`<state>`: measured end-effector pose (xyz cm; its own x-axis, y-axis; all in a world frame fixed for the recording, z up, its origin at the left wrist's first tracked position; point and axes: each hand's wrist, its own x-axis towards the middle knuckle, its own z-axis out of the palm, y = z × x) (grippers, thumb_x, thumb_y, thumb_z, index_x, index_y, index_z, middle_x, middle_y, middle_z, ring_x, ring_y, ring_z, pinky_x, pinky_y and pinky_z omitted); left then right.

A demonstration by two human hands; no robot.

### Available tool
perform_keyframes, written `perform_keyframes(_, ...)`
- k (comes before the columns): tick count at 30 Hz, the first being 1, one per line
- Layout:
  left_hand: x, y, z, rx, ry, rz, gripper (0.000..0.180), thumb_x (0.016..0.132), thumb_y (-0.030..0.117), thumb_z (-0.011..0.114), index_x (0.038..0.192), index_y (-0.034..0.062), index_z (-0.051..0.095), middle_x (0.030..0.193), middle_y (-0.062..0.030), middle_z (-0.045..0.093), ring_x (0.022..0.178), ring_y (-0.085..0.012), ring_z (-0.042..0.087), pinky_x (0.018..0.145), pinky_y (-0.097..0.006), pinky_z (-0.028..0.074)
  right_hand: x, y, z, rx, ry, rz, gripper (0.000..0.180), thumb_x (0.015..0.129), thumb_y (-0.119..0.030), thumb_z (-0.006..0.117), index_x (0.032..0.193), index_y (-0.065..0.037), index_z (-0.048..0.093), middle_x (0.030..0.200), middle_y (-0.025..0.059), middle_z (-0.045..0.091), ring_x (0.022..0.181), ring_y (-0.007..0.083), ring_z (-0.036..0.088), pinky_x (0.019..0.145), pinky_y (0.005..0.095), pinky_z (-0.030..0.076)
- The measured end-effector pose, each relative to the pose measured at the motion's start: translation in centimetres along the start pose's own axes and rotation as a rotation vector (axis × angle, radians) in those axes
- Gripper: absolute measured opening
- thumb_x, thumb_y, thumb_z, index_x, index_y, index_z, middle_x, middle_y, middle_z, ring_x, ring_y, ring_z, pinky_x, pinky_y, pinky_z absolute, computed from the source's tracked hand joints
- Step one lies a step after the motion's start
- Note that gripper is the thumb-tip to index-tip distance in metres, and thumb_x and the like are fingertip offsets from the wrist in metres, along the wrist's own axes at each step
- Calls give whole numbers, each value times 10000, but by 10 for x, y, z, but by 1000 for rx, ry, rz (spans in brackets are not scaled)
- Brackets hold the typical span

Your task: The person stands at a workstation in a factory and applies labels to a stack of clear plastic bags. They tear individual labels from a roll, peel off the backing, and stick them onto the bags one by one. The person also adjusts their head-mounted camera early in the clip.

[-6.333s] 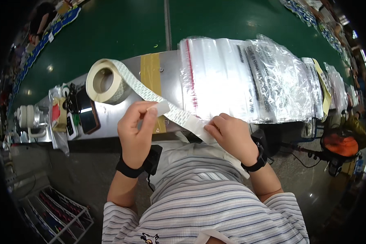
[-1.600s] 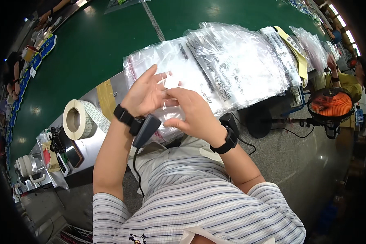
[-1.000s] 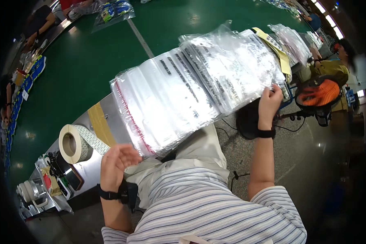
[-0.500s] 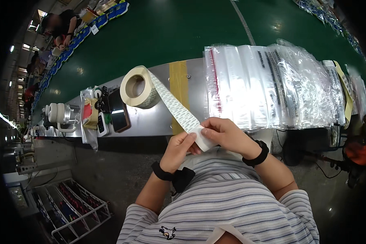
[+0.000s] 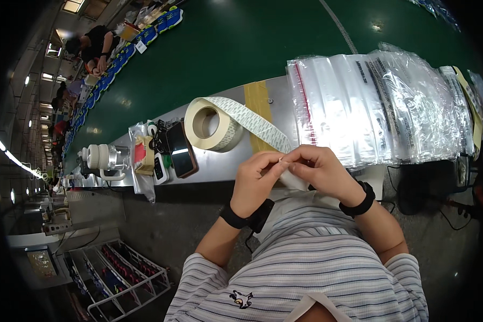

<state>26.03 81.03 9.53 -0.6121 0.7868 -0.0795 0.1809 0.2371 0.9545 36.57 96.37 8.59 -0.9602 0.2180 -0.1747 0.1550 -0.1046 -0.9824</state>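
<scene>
A roll of white labels (image 5: 228,138) stands on the metal table in front of me. Its strip of labels (image 5: 258,125), with small print on the backing, curves from the top of the roll down to my hands. My left hand (image 5: 256,180) is closed, thumb and index finger pinching at the strip's end. Beside it, almost touching, my right hand (image 5: 323,170) is also closed and pinches the same end. A blank white piece of the strip hangs below the fingertips. The fingers hide exactly where each one grips.
Clear plastic bags (image 5: 338,102) lie overlapped at the right. A phone (image 5: 180,150), a small packet (image 5: 143,161) and a white-lidded bottle (image 5: 97,158) are at the left. Beyond runs a green belt (image 5: 214,48) edged with blue shoes (image 5: 112,70), where a person (image 5: 96,45) works.
My hands have drawn together at the strip's end, the left one raised with its fingertips meeting the right's. The strip now bows upward instead of running straight. The whole view has shifted slightly.
</scene>
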Motion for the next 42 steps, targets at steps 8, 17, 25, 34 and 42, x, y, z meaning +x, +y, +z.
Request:
perform_keyframes(8, 14, -4, 6, -221, -63, -71, 181, 897, 63, 621, 1046, -34, 659, 948, -50, 649, 856, -87, 587, 725, -217, 476, -8, -1, -6, 85, 139, 29, 115, 865, -65, 620, 952, -6, 666, 752, 29, 636, 679, 71, 561, 634, 237, 476)
perform_keyframes(17, 17, -4, -9, -270, 33, -199, 208, 936, 77, 565, 1091, -50, 621, 918, -87, 675, 818, -119, 626, 753, -249, 510, -7, -3, -7, -335, 291, -73, 170, 835, -190, 678, 813, -25, 643, 660, 107, 632, 574, 228, 605, 561, 318, 470)
perform_keyframes(25, 43, -7, 13, 382, -199, 430, 403, 852, 187, 648, 1186, -30, 587, 1175, -197, 606, 1173, -339, 518, 972, -388, 412, -10, 12, -49, -1163, 626, -270, 355, 795, -391, 691, 758, -47, 618, 792, 104, 583, 785, 286, 579, 580, 378, 500)
perform_keyframes(34, 46, -13, 37, 785, -366, 405, 617, 851, 449, 616, 1250, -15, 534, 1365, -201, 474, 1299, -304, 410, 1022, -555, 305, 16, 56, -77, -1147, 978, -273, 137, 784, -94, 641, 844, -33, 535, 871, 116, 530, 822, 305, 522, 721, 403, 438)
perform_keyframes(42, 122, 21, 61, -957, -512, -32, 332, 979, 197, 449, 1137, -73, 560, 1097, -210, 639, 1023, -279, 631, 922, -371, 495, -16, 44, -93, -271, 786, -226, 83, 906, -86, 570, 916, -3, 571, 871, 78, 564, 709, 153, 542, 639, 272, 450)
